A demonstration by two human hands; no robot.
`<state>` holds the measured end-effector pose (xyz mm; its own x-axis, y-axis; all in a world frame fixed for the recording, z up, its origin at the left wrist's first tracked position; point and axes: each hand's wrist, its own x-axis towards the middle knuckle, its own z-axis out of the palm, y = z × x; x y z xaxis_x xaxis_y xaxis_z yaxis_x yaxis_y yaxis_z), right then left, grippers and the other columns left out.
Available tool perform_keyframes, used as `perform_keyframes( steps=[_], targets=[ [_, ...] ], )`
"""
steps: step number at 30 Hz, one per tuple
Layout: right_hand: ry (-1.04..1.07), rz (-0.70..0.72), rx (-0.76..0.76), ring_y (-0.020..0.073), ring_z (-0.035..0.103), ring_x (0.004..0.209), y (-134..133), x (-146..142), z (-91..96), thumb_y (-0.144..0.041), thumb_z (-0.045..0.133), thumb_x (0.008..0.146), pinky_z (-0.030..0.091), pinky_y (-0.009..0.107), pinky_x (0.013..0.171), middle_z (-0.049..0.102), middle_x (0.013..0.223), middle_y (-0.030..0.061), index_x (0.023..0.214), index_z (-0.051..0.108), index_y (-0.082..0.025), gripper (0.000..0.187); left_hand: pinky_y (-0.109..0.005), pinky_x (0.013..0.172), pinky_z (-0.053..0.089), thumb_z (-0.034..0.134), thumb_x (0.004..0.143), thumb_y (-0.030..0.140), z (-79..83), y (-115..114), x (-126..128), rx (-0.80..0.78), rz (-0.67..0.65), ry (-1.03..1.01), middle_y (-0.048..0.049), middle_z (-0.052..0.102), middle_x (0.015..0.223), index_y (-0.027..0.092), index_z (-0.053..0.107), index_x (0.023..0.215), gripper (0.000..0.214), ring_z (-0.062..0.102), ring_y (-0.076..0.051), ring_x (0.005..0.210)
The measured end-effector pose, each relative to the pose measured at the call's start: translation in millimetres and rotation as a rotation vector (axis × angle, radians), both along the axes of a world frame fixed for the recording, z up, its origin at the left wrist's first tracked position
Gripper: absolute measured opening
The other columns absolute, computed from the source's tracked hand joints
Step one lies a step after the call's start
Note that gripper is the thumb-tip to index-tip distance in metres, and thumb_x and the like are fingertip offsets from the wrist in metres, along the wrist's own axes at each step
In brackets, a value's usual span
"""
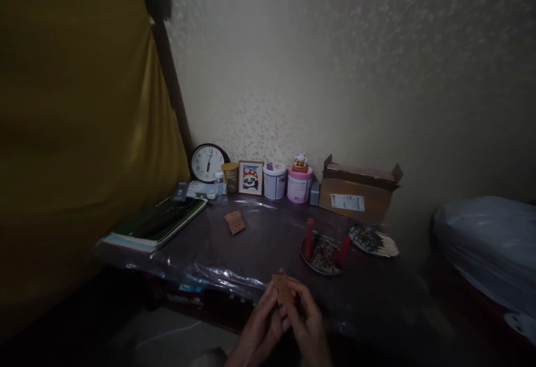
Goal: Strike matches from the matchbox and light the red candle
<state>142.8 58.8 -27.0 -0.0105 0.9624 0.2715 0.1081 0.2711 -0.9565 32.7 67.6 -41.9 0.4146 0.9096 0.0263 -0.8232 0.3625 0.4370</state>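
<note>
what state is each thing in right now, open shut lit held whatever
left hand, closed on the brown piece
right hand, closed on it too
brown piece, held between both hands
red candles, standing in the dish, unlit
cardboard box, flaps open
white jar, lid on
pink jar, lid on
green book, shut, lying flat
clock, propped upright

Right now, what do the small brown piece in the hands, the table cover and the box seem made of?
The small brown piece, between left hand and right hand: probably thin card, matt, flat; dim light leaves it open. The table cover: clear plastic film, glossy wrinkles. The box: brown cardboard, matt, folded flaps.
</note>
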Motion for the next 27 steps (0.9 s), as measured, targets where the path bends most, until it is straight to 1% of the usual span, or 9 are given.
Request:
perform_keyframes(
  steps=[3, 7, 13, 15, 17, 19, 21, 24, 27],
  targets=[
    [-0.009, -0.037, 0.048, 0.0220, 0.058, 0.106, 0, -2, -0.7, -0.035, 0.055, 0.084, 0.047, 0.029, 0.088, 0.061, 0.115, 0.0082, 0.101, 0.061, -0.020, 0.023, -0.033, 0.082, 0.044, 0.043, 0.091, 0.023, 0.3, 0, 0, 0.005, 0.000, -0.007, -0.0072, 0.068, 0.102, 0.025, 0.060, 0.116, 0.030, 0.061, -0.018, 0.093],
    [-0.017, -0.075, 0.067, 0.0203, 0.061, 0.098, 0, -4, -1.5, -0.034, 0.055, 0.084, 0.049, 0.027, 0.082, 0.063, 0.110, 0.0076, 0.096, 0.062, -0.020, 0.020, -0.035, 0.086, 0.044, 0.047, 0.089, 0.023, 0.0, -2, -1, -0.010, 0.002, -0.003, -0.0077, 0.065, 0.113, 0.024, 0.059, 0.117, 0.031, 0.060, -0.020, 0.099],
    [-0.076, -0.111, 0.138, 0.0182, 0.059, 0.098, -1, -4, -3.8, -0.030, 0.055, 0.085, 0.047, 0.025, 0.083, 0.062, 0.108, 0.0069, 0.093, 0.060, -0.020, 0.014, -0.031, 0.084, 0.045, 0.049, 0.088, 0.021, -3.4, -2, -2, -0.019, -0.002, -0.002, -0.0064, 0.066, 0.109, 0.022, 0.057, 0.118, 0.032, 0.060, -0.018, 0.096],
    [-0.081, -0.074, 0.150, 0.0186, 0.058, 0.100, -1, 0, -0.4, -0.029, 0.055, 0.085, 0.046, 0.027, 0.085, 0.061, 0.107, 0.0071, 0.094, 0.060, -0.020, 0.014, -0.030, 0.081, 0.045, 0.048, 0.088, 0.020, -2.3, -2, -4, -0.010, 0.001, 0.006, -0.0066, 0.066, 0.107, 0.023, 0.056, 0.120, 0.033, 0.060, -0.017, 0.094],
    [-0.075, 0.023, 0.127, 0.0192, 0.056, 0.104, -2, 6, 6.2, -0.028, 0.057, 0.084, 0.044, 0.029, 0.089, 0.061, 0.109, 0.0068, 0.101, 0.059, -0.021, 0.018, -0.031, 0.081, 0.045, 0.047, 0.088, 0.019, 0.0, -3, -7, -0.017, -0.004, 0.007, -0.0071, 0.066, 0.105, 0.023, 0.054, 0.122, 0.035, 0.060, -0.017, 0.093],
    [-0.060, 0.154, 0.053, 0.0198, 0.055, 0.108, -1, 15, 13.7, -0.027, 0.061, 0.080, 0.042, 0.032, 0.093, 0.060, 0.114, 0.0064, 0.111, 0.056, -0.023, 0.031, -0.032, 0.082, 0.044, 0.046, 0.088, 0.020, 2.3, -3, -11, -0.036, -0.018, 0.004, -0.0072, 0.066, 0.102, 0.023, 0.053, 0.123, 0.035, 0.060, -0.017, 0.092],
    [-0.025, 0.225, -0.031, 0.0209, 0.056, 0.108, 1, 24, 19.0, -0.030, 0.063, 0.079, 0.042, 0.035, 0.095, 0.060, 0.115, 0.0072, 0.115, 0.054, -0.023, 0.038, -0.031, 0.081, 0.044, 0.046, 0.088, 0.022, 3.4, -4, -15, -0.059, -0.054, 0.015, -0.0074, 0.066, 0.102, 0.022, 0.053, 0.123, 0.035, 0.061, -0.017, 0.092],
    [0.042, 0.123, -0.098, 0.0223, 0.060, 0.100, 7, 35, 19.7, -0.040, 0.060, 0.080, 0.044, 0.036, 0.090, 0.065, 0.103, 0.0085, 0.101, 0.060, -0.019, 0.030, -0.031, 0.075, 0.046, 0.045, 0.089, 0.022, 2.5, -7, -18, -0.068, -0.134, 0.055, -0.0080, 0.067, 0.097, 0.021, 0.053, 0.122, 0.035, 0.062, -0.017, 0.088],
    [0.028, 0.026, -0.124, 0.0213, 0.061, 0.090, 12, 38, 15.4, -0.045, 0.060, 0.079, 0.047, 0.033, 0.083, 0.067, 0.090, 0.0063, 0.087, 0.064, -0.018, 0.029, -0.030, 0.071, 0.046, 0.043, 0.089, 0.024, 0.3, -10, -18, -0.044, -0.204, 0.093, -0.0088, 0.067, 0.087, 0.019, 0.054, 0.120, 0.033, 0.063, -0.017, 0.081]
  ],
)
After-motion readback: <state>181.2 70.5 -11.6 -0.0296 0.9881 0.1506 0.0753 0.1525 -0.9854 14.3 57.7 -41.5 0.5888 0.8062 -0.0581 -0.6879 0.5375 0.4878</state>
